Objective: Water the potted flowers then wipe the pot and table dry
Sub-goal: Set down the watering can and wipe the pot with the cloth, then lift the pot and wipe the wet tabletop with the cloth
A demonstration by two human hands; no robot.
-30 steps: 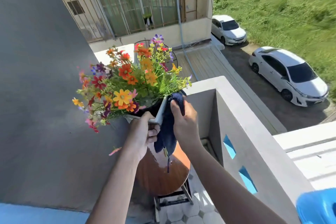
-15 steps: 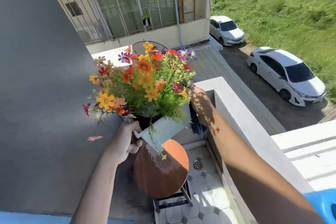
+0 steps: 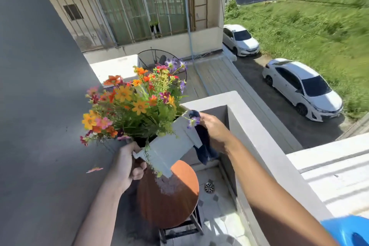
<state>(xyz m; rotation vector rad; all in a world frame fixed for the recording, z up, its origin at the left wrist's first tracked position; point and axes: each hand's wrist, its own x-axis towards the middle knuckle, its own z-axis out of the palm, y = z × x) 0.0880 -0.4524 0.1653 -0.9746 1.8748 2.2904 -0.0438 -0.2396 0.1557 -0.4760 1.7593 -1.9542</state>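
Gripping the white pot (image 3: 171, 150) of flowers (image 3: 135, 106) at its near rim, my left hand (image 3: 125, 166) holds it tilted in the air above the round brown surface (image 3: 175, 201). At 3 o'clock of the pot, my right hand (image 3: 214, 128) presses a dark blue cloth (image 3: 203, 150) against its far side.
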